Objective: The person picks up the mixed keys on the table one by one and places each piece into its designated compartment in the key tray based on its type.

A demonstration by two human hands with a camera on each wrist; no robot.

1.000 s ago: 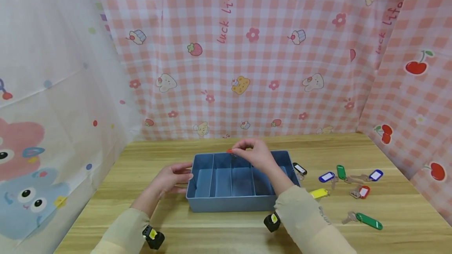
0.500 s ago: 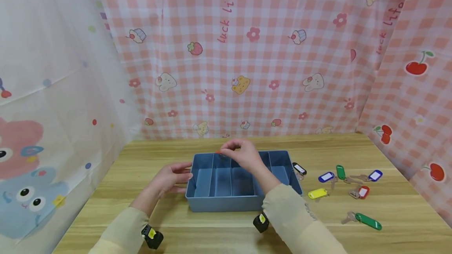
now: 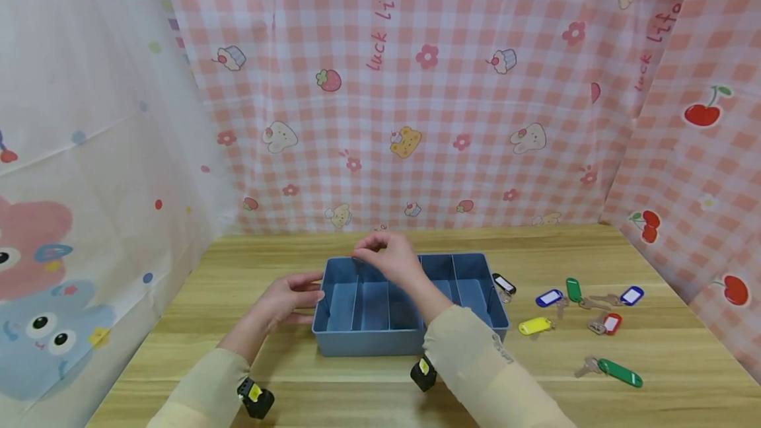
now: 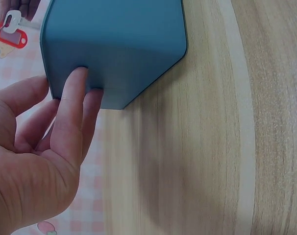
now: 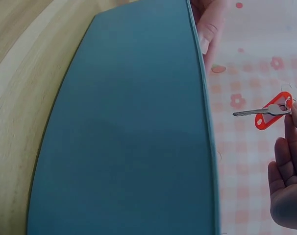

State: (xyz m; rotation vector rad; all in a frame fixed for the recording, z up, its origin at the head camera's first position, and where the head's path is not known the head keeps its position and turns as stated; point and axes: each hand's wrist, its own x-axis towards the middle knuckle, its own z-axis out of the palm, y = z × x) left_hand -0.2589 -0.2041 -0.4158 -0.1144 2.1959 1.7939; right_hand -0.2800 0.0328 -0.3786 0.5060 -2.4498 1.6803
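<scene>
A blue box (image 3: 380,343) with several compartments stands on the table. My left hand (image 3: 285,302) rests against the outside of its left end, the fingertips (image 4: 80,73) touching the wall in the left wrist view. Above the back of the box's left part, my right hand (image 3: 395,259) pinches a key with a red tag. In the right wrist view the key (image 5: 256,113) points away from the fingers, its red tag (image 5: 260,122) hanging beside it over the box. From the head view the hand hides most of the key and tag.
Right of the box lie tagged keys: a black tag (image 3: 504,283), a yellow tag (image 3: 535,326), two blue tags (image 3: 549,298), two green tags (image 3: 620,372) and a red tag (image 3: 613,323). Patterned cloth (image 3: 416,98) hangs behind the wooden table (image 3: 238,269).
My right hand has moved left above the box, carrying the red-tagged key from the middle compartments toward the left ones. The left hand has stayed at the box's left end.
</scene>
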